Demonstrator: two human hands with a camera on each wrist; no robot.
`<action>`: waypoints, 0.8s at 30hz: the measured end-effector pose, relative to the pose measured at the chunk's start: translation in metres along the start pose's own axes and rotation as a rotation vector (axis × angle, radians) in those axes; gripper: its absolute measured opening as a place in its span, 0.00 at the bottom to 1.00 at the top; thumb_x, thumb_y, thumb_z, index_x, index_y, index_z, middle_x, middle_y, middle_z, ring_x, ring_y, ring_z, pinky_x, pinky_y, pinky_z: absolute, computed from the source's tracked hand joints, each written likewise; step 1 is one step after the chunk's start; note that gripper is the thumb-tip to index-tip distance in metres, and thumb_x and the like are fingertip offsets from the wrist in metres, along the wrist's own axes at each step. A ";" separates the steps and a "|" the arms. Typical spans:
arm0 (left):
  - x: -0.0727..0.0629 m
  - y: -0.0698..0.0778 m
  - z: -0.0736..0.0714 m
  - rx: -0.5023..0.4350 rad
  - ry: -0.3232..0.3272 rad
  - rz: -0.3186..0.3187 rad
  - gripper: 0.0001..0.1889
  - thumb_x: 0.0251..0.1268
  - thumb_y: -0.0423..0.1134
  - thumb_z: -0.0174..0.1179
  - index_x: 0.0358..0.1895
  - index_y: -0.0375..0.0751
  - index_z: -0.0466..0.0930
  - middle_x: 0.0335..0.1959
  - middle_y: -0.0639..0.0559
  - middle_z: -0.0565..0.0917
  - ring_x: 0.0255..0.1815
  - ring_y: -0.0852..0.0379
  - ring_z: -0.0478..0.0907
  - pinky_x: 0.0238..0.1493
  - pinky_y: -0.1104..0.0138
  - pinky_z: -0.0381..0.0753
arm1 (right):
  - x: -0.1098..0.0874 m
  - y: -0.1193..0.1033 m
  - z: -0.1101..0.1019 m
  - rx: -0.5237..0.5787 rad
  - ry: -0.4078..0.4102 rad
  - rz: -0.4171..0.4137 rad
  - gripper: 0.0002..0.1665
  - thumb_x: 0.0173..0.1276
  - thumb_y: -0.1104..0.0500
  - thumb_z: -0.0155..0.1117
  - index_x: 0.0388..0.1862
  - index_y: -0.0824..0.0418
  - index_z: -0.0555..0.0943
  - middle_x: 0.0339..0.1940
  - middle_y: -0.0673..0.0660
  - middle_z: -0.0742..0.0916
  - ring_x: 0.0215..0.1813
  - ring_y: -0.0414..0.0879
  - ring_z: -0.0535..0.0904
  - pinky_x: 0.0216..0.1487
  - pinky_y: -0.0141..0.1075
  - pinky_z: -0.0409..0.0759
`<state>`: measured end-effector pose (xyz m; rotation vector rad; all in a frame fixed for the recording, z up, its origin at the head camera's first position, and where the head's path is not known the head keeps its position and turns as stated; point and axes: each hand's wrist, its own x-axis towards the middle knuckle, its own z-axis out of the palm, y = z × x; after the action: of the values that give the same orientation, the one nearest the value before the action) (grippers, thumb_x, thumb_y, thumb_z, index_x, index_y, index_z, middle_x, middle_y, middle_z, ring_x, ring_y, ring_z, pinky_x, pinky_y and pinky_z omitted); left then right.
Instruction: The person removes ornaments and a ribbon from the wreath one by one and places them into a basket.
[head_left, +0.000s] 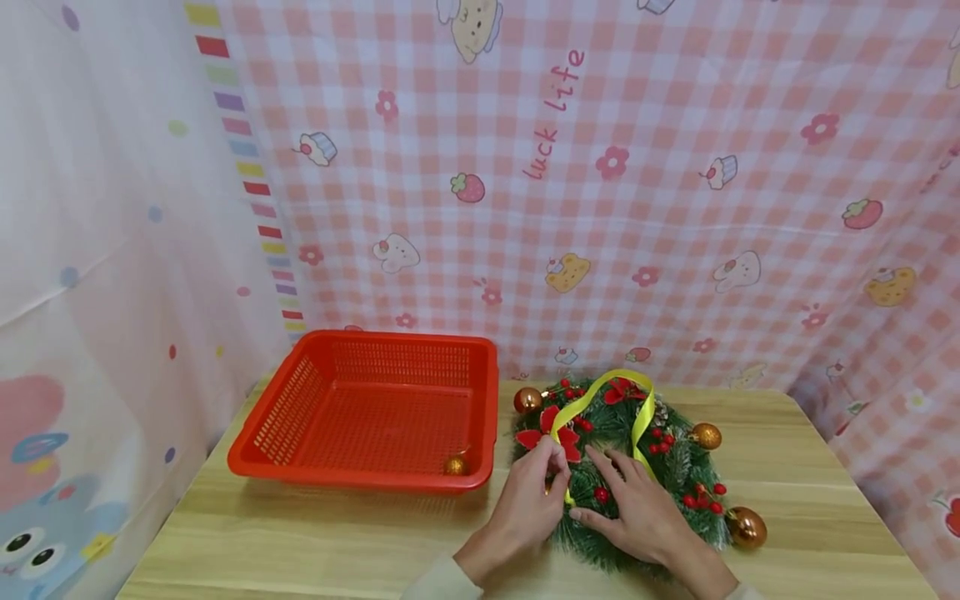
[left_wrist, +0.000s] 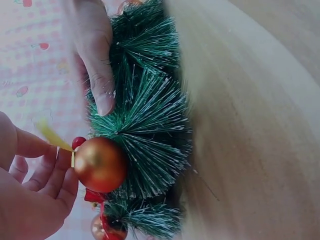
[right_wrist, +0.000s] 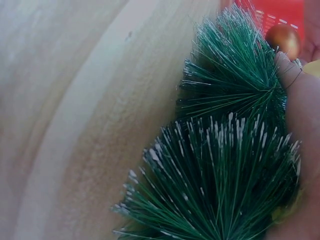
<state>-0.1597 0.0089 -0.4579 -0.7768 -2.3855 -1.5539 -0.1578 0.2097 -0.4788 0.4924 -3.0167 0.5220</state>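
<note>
A green Christmas wreath [head_left: 600, 550] with red flowers, red berries and bronze balls lies on the table. A yellow ribbon [head_left: 611, 379] arches over it in a loop. At the wreath's left side, my left hand [head_left: 522, 496] pinches the ribbon between thumb and fingers. Right by those fingertips sits a shiny bronze ball [left_wrist: 101, 165], and a red berry [left_wrist: 78, 143] shows beside it. My right hand [head_left: 637, 508] rests on the wreath's front with its fingers spread. In the right wrist view, its thumb lies along the frosted green needles [right_wrist: 215, 170].
A red plastic basket [head_left: 363, 481] stands left of the wreath, with one glittery gold ball [head_left: 455, 466] in its near right corner. The wooden table [head_left: 300, 550] ends at a pink checked cloth [head_left: 510, 250] behind. Another bronze ball [head_left: 747, 527] sticks out at the wreath's right.
</note>
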 end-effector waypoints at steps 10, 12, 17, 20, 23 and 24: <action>-0.003 -0.003 -0.006 -0.072 -0.064 -0.039 0.09 0.69 0.25 0.54 0.38 0.45 0.70 0.34 0.51 0.78 0.33 0.67 0.71 0.38 0.74 0.75 | 0.000 0.001 0.001 -0.003 0.018 -0.019 0.55 0.59 0.22 0.57 0.77 0.49 0.62 0.70 0.63 0.72 0.67 0.63 0.71 0.46 0.61 0.78; -0.004 -0.003 -0.008 -0.055 -0.094 -0.051 0.09 0.68 0.25 0.54 0.38 0.45 0.69 0.34 0.51 0.78 0.32 0.67 0.71 0.38 0.74 0.74 | 0.000 0.001 0.001 -0.004 0.016 -0.023 0.54 0.59 0.22 0.57 0.78 0.49 0.62 0.70 0.63 0.72 0.67 0.64 0.70 0.45 0.61 0.78; -0.008 -0.003 -0.013 0.013 -0.146 -0.057 0.10 0.67 0.25 0.55 0.35 0.46 0.69 0.31 0.56 0.77 0.31 0.67 0.69 0.37 0.74 0.72 | 0.000 0.000 0.000 0.000 0.017 -0.015 0.55 0.59 0.22 0.57 0.77 0.49 0.63 0.70 0.63 0.72 0.67 0.63 0.70 0.47 0.61 0.78; -0.010 -0.005 -0.013 0.050 -0.152 -0.070 0.11 0.66 0.26 0.56 0.34 0.47 0.69 0.30 0.59 0.76 0.31 0.67 0.69 0.37 0.74 0.71 | 0.000 -0.001 0.000 0.003 0.017 -0.007 0.55 0.59 0.21 0.56 0.77 0.49 0.63 0.70 0.63 0.72 0.67 0.63 0.70 0.48 0.61 0.78; -0.012 -0.008 -0.011 0.077 -0.146 -0.100 0.10 0.65 0.27 0.58 0.34 0.47 0.70 0.30 0.61 0.77 0.33 0.66 0.69 0.38 0.73 0.71 | -0.001 -0.001 0.000 0.005 0.016 -0.005 0.54 0.59 0.21 0.56 0.77 0.49 0.63 0.70 0.63 0.72 0.67 0.63 0.70 0.48 0.61 0.77; -0.012 -0.009 -0.010 0.090 -0.141 -0.105 0.10 0.65 0.28 0.59 0.35 0.47 0.70 0.31 0.61 0.77 0.34 0.65 0.69 0.38 0.73 0.70 | -0.001 -0.001 0.000 0.005 0.016 -0.005 0.54 0.59 0.21 0.56 0.77 0.49 0.63 0.70 0.63 0.72 0.67 0.63 0.70 0.48 0.61 0.77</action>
<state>-0.1556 -0.0069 -0.4653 -0.7781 -2.6170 -1.4615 -0.1569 0.2093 -0.4781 0.4935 -2.9992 0.5309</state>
